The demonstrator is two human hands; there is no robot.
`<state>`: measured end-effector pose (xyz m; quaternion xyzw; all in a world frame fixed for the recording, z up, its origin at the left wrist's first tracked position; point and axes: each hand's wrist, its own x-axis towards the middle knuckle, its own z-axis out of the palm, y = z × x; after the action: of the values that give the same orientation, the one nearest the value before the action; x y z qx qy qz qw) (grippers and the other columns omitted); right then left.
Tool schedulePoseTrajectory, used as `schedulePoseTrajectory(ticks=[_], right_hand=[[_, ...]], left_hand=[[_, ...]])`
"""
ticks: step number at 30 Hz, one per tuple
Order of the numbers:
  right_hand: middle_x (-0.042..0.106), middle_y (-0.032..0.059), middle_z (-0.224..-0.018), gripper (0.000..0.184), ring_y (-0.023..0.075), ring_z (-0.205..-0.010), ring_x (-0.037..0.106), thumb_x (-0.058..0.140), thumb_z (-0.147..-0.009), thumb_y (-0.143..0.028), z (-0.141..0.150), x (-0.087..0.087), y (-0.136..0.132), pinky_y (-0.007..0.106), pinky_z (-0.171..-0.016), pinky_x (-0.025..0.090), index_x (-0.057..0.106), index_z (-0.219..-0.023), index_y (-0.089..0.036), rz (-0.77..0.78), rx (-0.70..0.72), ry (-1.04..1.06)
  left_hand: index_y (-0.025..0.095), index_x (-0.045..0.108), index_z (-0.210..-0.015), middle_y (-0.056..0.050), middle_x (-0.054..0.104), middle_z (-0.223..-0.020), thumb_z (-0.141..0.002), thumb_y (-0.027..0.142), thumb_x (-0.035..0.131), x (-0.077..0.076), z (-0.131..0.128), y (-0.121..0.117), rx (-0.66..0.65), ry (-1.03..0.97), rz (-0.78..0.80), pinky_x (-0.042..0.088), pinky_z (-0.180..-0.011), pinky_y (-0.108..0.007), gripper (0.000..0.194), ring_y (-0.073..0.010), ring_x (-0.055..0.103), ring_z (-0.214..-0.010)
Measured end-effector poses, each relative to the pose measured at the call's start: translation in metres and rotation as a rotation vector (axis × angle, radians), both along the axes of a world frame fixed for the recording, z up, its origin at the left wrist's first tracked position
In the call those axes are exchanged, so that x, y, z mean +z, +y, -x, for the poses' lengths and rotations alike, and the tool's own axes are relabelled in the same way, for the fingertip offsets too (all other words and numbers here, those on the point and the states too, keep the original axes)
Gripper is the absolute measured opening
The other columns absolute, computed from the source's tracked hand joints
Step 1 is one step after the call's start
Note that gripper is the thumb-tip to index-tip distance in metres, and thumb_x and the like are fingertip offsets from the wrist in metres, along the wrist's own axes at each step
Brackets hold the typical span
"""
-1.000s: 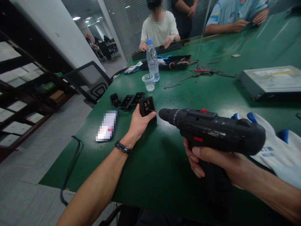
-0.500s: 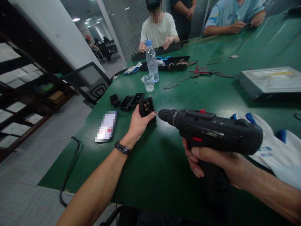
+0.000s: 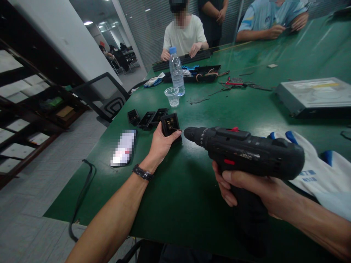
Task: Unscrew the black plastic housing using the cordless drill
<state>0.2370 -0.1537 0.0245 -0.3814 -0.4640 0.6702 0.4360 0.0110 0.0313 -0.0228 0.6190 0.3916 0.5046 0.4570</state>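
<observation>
My right hand is wrapped round the grip of a black cordless drill, which points left. Its thin bit reaches into a small black square box with brass-coloured parts inside. My left hand grips that box from its near left side, thumb along the lower edge, and tilts its open face toward me. Whether the bit touches a screw is too small to tell. Just behind and left of this hand lie several similar black boxes on the green table.
A phone lies left of my left hand. Beyond stand a plastic cup and a water bottle. White-and-blue gloves lie under the drill's right end, with a metal drive-like box behind. People work across the table.
Hardly anything differs. The whole view has shifted very slightly; the drill, the box and both hands keep the same places relative to each other.
</observation>
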Motion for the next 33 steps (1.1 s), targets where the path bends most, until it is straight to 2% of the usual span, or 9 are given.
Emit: schedulePoseTrajectory(ticks=[8, 17, 25, 33], right_hand=[[0.067, 0.0019, -0.078, 0.022, 0.0164, -0.062, 0.062, 0.067, -0.098, -0.040, -0.0027, -0.0014, -0.0004, 0.031, -0.062, 0.051, 0.066, -0.107, -0.020, 0.016, 0.008, -0.003], [0.067, 0.0007, -0.069, 0.017, 0.0157, -0.061, 0.061, 0.066, -0.098, -0.037, -0.0007, -0.0001, 0.0005, 0.030, -0.063, 0.050, 0.067, -0.101, -0.020, 0.003, 0.007, -0.011], [0.071, 0.0024, -0.066, 0.019, 0.0159, -0.058, 0.061, 0.068, -0.097, -0.039, -0.0023, 0.0028, 0.0008, 0.026, -0.052, 0.044, 0.068, -0.100, -0.020, 0.011, 0.006, -0.039], [0.068, 0.0007, -0.064, 0.018, 0.0168, -0.059, 0.061, 0.066, -0.096, -0.038, 0.0000, 0.0037, 0.0018, 0.030, -0.061, 0.048, 0.066, -0.101, -0.020, 0.002, 0.009, -0.026]], left_hand=[[0.020, 0.064, -0.113, -0.008, 0.074, -0.111, -0.071, 0.039, 0.092, -0.0002, 0.0003, 0.0000, 0.004, -0.010, 0.012, 0.055, -0.099, -0.043, 0.055, -0.0229, 0.069, -0.102], [0.020, 0.064, -0.115, -0.009, 0.074, -0.112, -0.073, 0.041, 0.090, -0.0011, 0.0014, 0.0001, 0.019, 0.023, -0.014, 0.054, -0.102, -0.046, 0.053, -0.0236, 0.070, -0.104], [0.020, 0.064, -0.115, -0.008, 0.074, -0.112, -0.072, 0.040, 0.091, -0.0018, 0.0013, 0.0010, 0.016, 0.027, -0.016, 0.054, -0.102, -0.045, 0.054, -0.0234, 0.070, -0.104], [0.020, 0.064, -0.116, -0.009, 0.075, -0.114, -0.073, 0.040, 0.091, -0.0034, 0.0021, 0.0007, 0.014, 0.016, -0.011, 0.055, -0.101, -0.045, 0.055, -0.0238, 0.070, -0.105]])
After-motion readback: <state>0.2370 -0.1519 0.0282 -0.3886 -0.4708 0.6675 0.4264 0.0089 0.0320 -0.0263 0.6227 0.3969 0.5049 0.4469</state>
